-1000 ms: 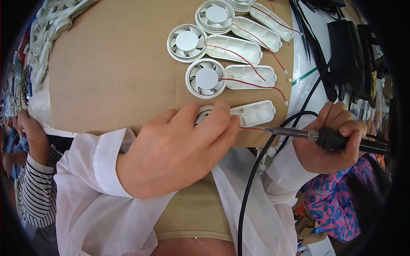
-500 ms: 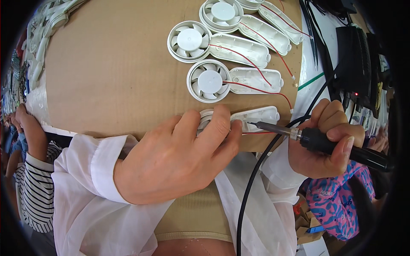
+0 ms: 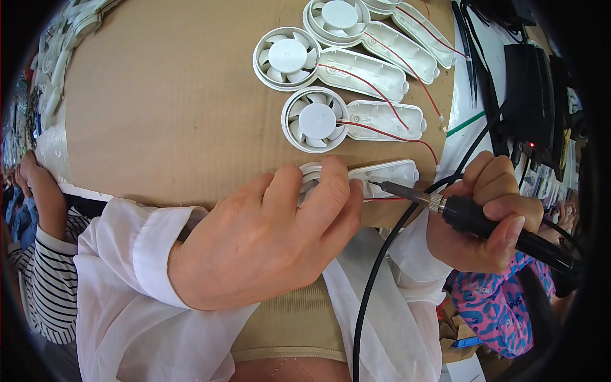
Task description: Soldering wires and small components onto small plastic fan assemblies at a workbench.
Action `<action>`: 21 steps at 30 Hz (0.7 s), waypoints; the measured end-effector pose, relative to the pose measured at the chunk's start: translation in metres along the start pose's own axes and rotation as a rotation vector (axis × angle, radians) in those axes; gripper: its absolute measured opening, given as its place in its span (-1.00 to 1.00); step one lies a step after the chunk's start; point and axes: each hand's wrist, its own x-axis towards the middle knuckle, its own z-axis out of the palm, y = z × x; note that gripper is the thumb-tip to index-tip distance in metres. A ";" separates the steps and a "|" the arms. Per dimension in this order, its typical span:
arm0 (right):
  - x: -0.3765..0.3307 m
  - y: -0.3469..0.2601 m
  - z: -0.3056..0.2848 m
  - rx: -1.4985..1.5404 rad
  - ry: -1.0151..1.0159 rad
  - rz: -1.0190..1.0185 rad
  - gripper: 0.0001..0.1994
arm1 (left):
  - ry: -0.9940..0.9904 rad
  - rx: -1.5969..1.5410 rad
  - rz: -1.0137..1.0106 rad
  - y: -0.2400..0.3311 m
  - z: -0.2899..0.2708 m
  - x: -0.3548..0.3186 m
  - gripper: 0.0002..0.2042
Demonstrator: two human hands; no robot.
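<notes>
My left hand lies over the nearest white handheld-fan half-shell, fingers bent down onto its round fan end and mostly hiding it. That shell's open handle cavity points right, and a red wire shows along its lower edge. Gripped in my right hand is a soldering iron with a black handle and a pointed metal tip. The tip is at the inner end of the handle cavity, close to my left fingertips; whether it touches is too small to tell. Just beyond is another fan half-shell with a red wire.
More fan half-shells with red wires line the far side of the brown board. White shells are piled at the left. A black cable crosses near my right wrist. Right stands a black box; another person's arm is at left.
The whole view has shifted slightly, with the fan shells a little farther right in it. Both hands keep nearly the same pose, and the iron's tip stays by the handle cavity.
</notes>
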 end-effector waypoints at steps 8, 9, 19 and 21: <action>0.000 -0.001 0.003 -0.017 0.003 0.021 -0.81 | -0.002 -0.004 -0.009 0.002 0.002 -0.002 -0.69; 0.000 -0.002 0.003 -0.017 0.003 0.021 -0.81 | -0.002 -0.004 -0.009 0.002 0.001 -0.001 -0.69; 0.000 0.001 0.006 -0.040 0.013 -0.004 -0.82 | 0.016 0.008 -0.022 0.004 0.004 -0.002 -0.68; 0.000 0.000 0.005 -0.053 0.016 0.000 -0.82 | 0.019 0.011 -0.014 0.004 0.004 -0.001 -0.68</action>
